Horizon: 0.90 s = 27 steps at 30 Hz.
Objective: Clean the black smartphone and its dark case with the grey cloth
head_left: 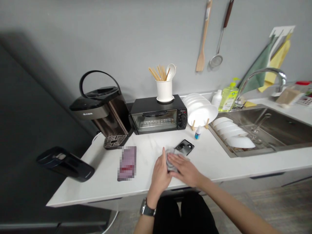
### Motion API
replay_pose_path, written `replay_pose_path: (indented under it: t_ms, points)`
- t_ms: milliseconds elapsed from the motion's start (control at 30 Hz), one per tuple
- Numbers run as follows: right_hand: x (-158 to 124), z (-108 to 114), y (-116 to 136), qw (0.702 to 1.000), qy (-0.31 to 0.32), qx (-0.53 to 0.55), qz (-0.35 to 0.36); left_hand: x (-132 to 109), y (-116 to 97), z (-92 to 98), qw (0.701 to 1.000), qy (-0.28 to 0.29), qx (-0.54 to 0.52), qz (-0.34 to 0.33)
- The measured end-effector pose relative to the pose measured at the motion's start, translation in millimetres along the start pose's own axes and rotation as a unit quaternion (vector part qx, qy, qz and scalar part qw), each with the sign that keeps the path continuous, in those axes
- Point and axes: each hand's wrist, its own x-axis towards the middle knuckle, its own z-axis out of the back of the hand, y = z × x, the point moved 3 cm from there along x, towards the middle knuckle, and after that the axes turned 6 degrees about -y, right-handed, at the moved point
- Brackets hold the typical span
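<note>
Looks like a rubbing or wiping step, both hands at work on a grey cloth (171,165) near the front edge of the white counter (146,182). Cloth is bunched between the hands, just beside a black phone-like slab (184,147). Can't tell if anything is wrapped inside it.

Right hand (184,167): fingers together, slightly bent, closed over the cloth and pressing it toward the other palm. No real gap showing. Left hand (161,170): at the cloth's left side, one digit pointing up, the rest mostly hidden; can't tell how far those are curled or whether they pinch fabric.

My read: next move calls for a firm but light hold with the left, small strokes with the right, and care not to nudge the slab. Small dropper-type bottle (197,133) stands upright behind, apart from both hands. Toaster oven (158,118) is well clear.
</note>
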Motion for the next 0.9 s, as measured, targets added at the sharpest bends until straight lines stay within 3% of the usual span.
replay_pose_path:
  t_ms: [133,200,300,367,433,567,633,767,833,900]
  points:
    - [12,14,-46,0.982,-0.070,-0.085,-0.156,2,-5,1.9,1.000,-0.011,-0.017,0.021]
    - [14,7,-33,0.987,-0.060,-0.072,-0.128,2,-3,1.6,0.999,-0.014,-0.029,0.019]
    - [5,-6,13,1.000,-0.008,0.004,-0.015,1,3,-0.2,0.999,-0.011,-0.033,0.000]
    - [-1,-7,24,0.999,0.019,0.035,0.012,0,5,-1.6,0.999,-0.006,-0.033,-0.008]
    - [-2,0,10,1.000,0.012,0.019,-0.017,-1,4,-1.8,0.999,-0.012,-0.035,0.001]
    - [4,12,-35,0.982,-0.069,-0.076,-0.159,0,-1,-0.6,0.999,-0.021,-0.042,0.027]
    - [5,6,-26,0.983,-0.068,-0.074,-0.155,0,0,0.0,0.999,-0.018,-0.044,0.026]
    - [3,-7,23,1.000,-0.009,0.014,-0.026,-2,4,2.0,0.999,-0.009,-0.050,0.016]
    - [3,-2,19,0.999,-0.010,0.019,-0.026,-3,3,3.0,0.999,-0.005,-0.048,0.017]
    - [4,6,-4,0.994,-0.047,-0.020,-0.096,-2,1,3.6,0.999,-0.004,-0.041,0.021]
